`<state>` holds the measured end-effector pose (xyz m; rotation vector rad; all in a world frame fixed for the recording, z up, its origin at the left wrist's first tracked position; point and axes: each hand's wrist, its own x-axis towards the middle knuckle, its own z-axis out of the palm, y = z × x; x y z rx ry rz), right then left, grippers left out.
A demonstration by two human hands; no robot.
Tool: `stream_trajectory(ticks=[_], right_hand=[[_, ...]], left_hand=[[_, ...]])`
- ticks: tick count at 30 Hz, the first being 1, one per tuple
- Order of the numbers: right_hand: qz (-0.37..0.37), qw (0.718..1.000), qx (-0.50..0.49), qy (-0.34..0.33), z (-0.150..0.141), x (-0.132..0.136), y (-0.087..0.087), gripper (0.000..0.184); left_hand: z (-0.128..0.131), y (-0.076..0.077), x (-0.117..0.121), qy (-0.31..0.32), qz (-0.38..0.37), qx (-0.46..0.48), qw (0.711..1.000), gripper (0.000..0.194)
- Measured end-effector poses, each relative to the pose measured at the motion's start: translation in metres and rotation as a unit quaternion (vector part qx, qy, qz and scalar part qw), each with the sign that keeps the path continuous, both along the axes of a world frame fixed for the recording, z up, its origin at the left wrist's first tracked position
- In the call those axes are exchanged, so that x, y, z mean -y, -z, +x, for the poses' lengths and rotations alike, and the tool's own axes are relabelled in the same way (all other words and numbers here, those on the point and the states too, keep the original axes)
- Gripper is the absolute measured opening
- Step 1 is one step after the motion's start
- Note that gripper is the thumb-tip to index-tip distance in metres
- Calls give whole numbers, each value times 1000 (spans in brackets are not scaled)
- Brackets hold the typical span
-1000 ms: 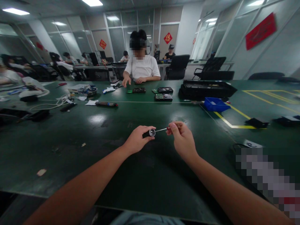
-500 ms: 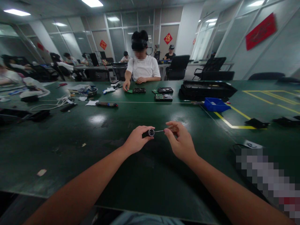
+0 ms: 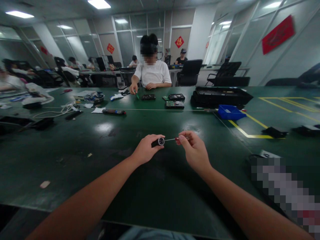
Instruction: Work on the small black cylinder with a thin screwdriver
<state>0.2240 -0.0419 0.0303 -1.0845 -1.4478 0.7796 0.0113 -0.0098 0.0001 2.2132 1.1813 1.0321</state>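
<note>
My left hand (image 3: 147,148) is closed round a small dark cylindrical part (image 3: 161,141) with a pale round rim facing me. Its thumb and fingers pinch it from the left side. In my right hand (image 3: 196,148) is a screwdriver (image 3: 177,140) with a reddish handle, gripped between thumb and fingers. The thin metal shaft points left and its tip meets the rim of the cylindrical part; whether it sits on a screw is too small to tell. Both hands are above the green table (image 3: 150,186).
Across the table a person in a white shirt (image 3: 155,73) holds a green circuit board (image 3: 137,95) beside several hard drives (image 3: 175,104). A blue bin (image 3: 230,112) and long black casing (image 3: 221,96) stand right. A cable (image 3: 57,110) and a dark tool (image 3: 113,112) lie left.
My right hand's fingers have curled and shifted along the screwdriver handle, showing more of its red part. My left hand stays put. The person opposite has lifted and tilted the green board.
</note>
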Motion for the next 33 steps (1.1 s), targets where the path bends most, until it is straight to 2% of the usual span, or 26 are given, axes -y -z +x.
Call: stream_trajectory(ticks=[3,6,8,9,12,18,23,29,33], right_hand=[[-51,994,-96,-4,-1,-7,3,28],[-116,971,-207,-9,2,-15,6,27],[-163,959,-232,-26,5,-18,8,26],[-159,960,-229,-17,6,-19,8,25],[-102,978,-180,14,6,-19,9,26],[-18,999,-41,20,4,-12,8,30],[4,999,38,21,3,-5,-3,30],[14,979,184,82,6,1,-9,40],[35,977,197,79,6,2,-8,33]], left_hand=[[-1,-1,-1,15,7,3,1000,38],[-2,-2,-1,38,19,-1,999,38],[-2,-2,0,36,19,-6,999,39],[-2,-2,0,31,15,-9,999,39],[-1,-2,0,18,0,-18,1000,39],[1,-4,2,12,-3,-20,1000,40],[2,-4,2,4,-2,-19,1000,39],[2,-6,3,1,-5,-18,1000,39],[1,-6,3,0,-8,-13,1000,39]])
